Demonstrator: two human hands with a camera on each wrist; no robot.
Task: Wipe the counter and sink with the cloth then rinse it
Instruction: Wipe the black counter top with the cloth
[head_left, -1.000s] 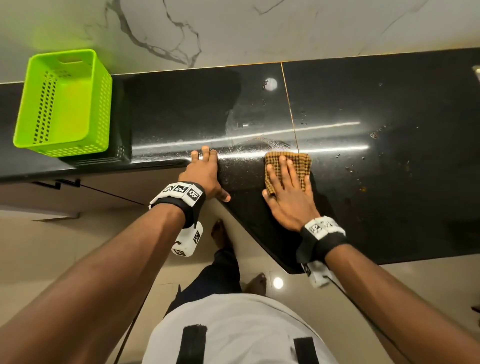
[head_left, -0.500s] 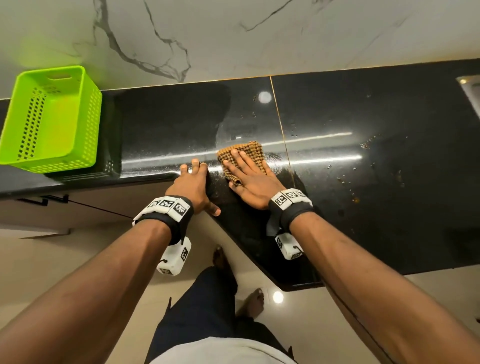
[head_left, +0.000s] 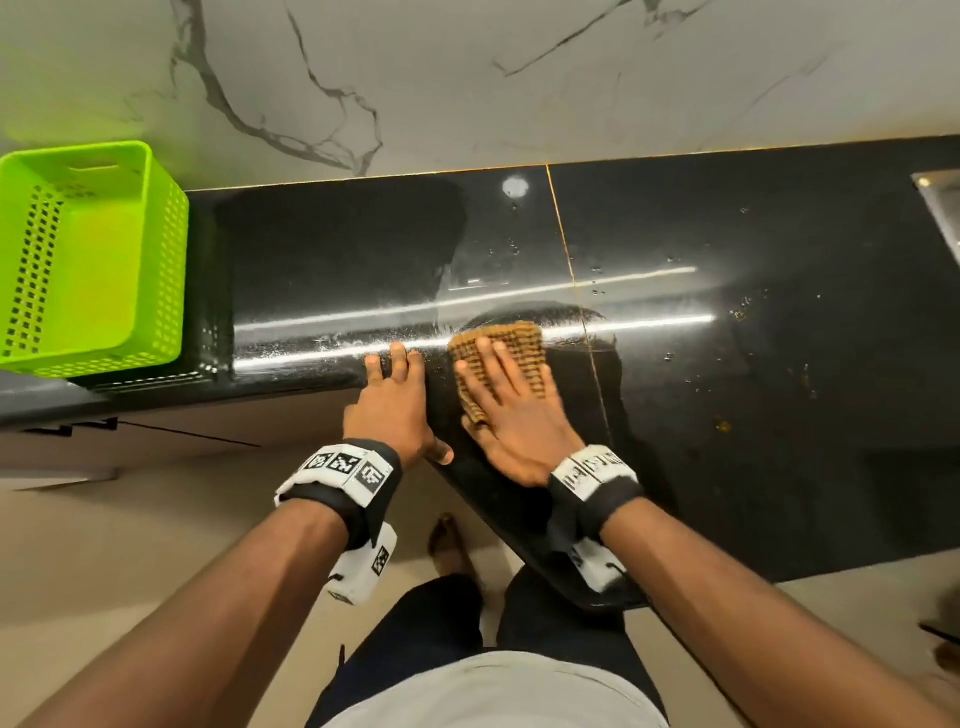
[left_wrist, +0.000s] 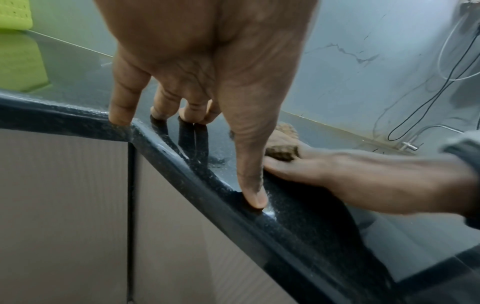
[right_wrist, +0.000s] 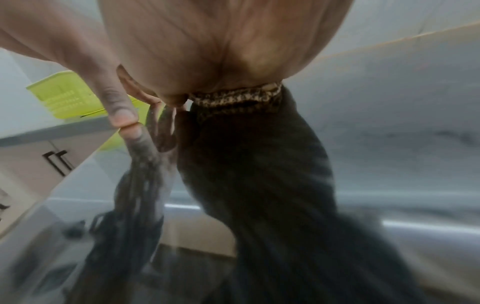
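Note:
A brown checked cloth (head_left: 511, 343) lies flat on the glossy black counter (head_left: 727, 364), just left of the counter's thin seam. My right hand (head_left: 506, 395) presses down on it with straight, spread fingers. In the right wrist view the cloth (right_wrist: 239, 98) shows as a thin strip under the palm, the picture blurred. My left hand (head_left: 392, 400) rests open at the counter's front edge beside the cloth, fingers on the top, thumb on the rim. The left wrist view shows that left hand (left_wrist: 197, 123) and the cloth (left_wrist: 281, 151) under the other hand. The sink (head_left: 943, 208) shows only as a steel corner at far right.
A bright green perforated basket (head_left: 83, 254) stands on the counter's left end. Water drops and brown crumbs (head_left: 743, 312) dot the counter right of the seam. A marble wall (head_left: 467, 78) backs the counter. The counter's front edge cuts diagonally near my legs; cabinet fronts (left_wrist: 64, 205) are below.
My right hand slid the cloth left towards the left hand, then a little back right towards the seam. The left hand stayed at the counter's edge.

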